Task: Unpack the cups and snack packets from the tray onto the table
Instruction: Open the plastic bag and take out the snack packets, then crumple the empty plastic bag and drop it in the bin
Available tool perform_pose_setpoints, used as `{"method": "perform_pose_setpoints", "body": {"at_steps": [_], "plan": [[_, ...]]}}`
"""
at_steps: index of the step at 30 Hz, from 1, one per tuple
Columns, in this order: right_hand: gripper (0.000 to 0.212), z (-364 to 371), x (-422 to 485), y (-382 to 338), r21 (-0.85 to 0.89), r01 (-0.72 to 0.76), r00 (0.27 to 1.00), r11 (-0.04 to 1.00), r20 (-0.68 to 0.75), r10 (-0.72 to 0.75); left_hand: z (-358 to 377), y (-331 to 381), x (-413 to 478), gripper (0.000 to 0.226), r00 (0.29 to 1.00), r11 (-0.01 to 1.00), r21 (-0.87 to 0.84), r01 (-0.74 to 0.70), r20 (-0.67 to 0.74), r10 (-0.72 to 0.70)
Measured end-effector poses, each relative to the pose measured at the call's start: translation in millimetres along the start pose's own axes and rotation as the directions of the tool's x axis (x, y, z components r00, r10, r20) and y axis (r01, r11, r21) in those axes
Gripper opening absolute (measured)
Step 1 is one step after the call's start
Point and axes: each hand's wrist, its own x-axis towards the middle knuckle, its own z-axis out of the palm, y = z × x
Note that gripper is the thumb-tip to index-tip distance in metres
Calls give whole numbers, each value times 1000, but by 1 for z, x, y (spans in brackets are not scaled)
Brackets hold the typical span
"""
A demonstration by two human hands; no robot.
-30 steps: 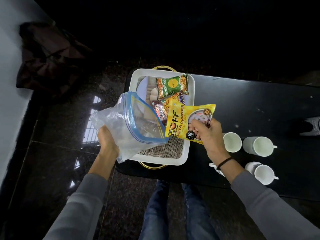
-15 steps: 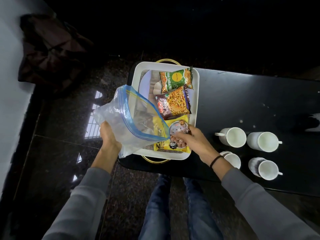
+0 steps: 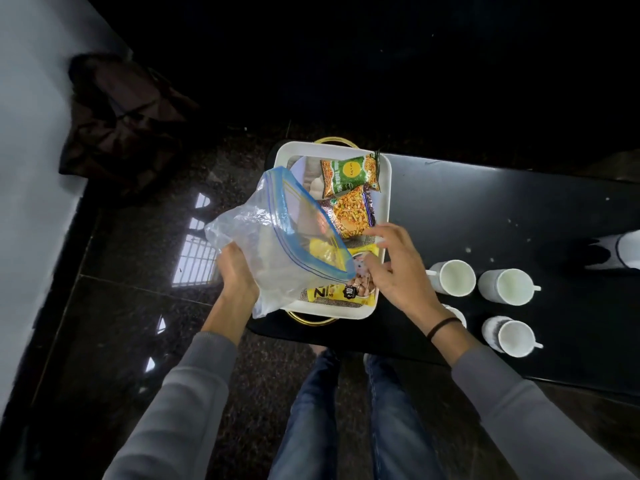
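A white tray point(image 3: 385, 188) sits on the left end of a black table point(image 3: 485, 216). In it lie a green snack packet point(image 3: 349, 174), a brown-and-orange packet point(image 3: 353, 213) and a yellow packet point(image 3: 346, 292) at the near end. My left hand point(image 3: 235, 275) grips a clear zip bag point(image 3: 277, 244) with a blue rim, held over the tray's left side. My right hand point(image 3: 398, 268) hovers over the tray's near right corner with fingers apart, holding nothing. Several white cups point(image 3: 453, 277) stand on the table right of the tray.
A dark bag point(image 3: 121, 123) lies on the floor by the wall at the upper left. My legs in jeans point(image 3: 346, 410) are below the table's near edge. A foot in a white sock point(image 3: 620, 251) shows at the right edge.
My right hand lowered the yellow packet into the tray's near end, let it go, and now hovers open above it. My left hand kept hold of the zip bag.
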Motion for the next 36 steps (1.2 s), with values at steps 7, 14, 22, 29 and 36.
{"method": "perform_pose_setpoints", "body": {"at_steps": [7,14,22,29,36], "plan": [[69,-17,-29,-44,341,-47,977,939,211,-28,21,12,-68,23,999,992,119,-30,22,28],[47,-72,-39,-52,498,-64,997,865,73,32,52,16,-134,27,936,834,441,-333,260,237],[77,-135,-57,-46,430,39,997,902,-75,-8,83,10,-204,28,827,721,432,-542,424,369],[46,-169,-79,-41,445,-77,986,892,-96,133,105,24,-245,44,811,727,404,-555,455,367],[101,-172,-109,-47,375,15,972,927,211,-101,115,10,-278,24,805,729,455,-511,550,221]]}}
